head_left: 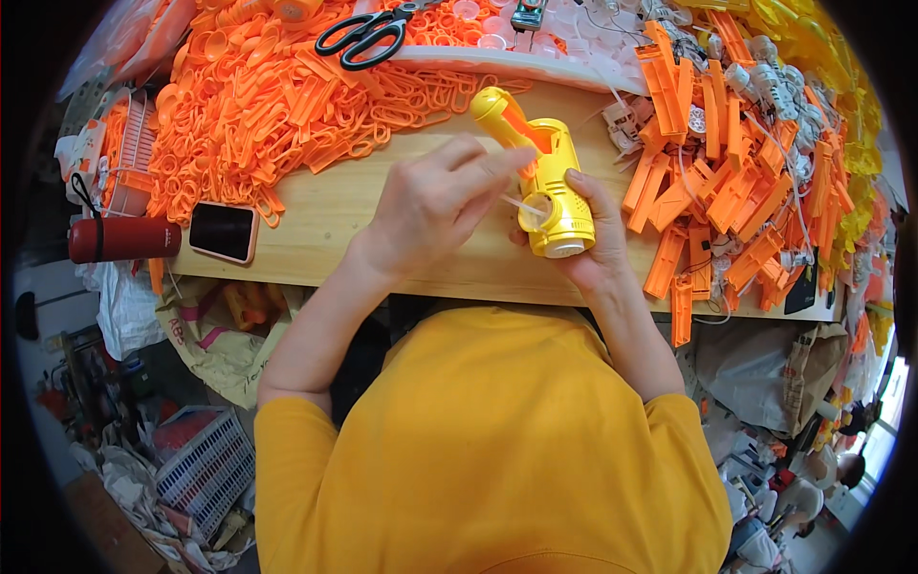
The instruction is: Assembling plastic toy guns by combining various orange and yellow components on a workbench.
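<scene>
In my right hand (602, 225) is a yellow plastic housing (571, 203), a cylinder with a side opening and a rounded arm tilted up to the left. My fingers wrap round its right side and lower part. A white round piece (564, 248) closes its near end. My left hand (430, 201) reaches in from the left, index finger stretched to an orange part (528, 165) at the opening, other fingers curled. Below those fingers a pale strip (521, 205) runs to a clear round piece (541, 209) on the housing's side. What the curled fingers grip is hidden.
A big heap of orange plastic clips (277, 115) covers the table's left side. Black-handled scissors (368, 40) lie by a white tray (516, 67). Orange strips with wired parts (732, 182) pile up at right. A phone (223, 232) and red flask (124, 239) sit at left.
</scene>
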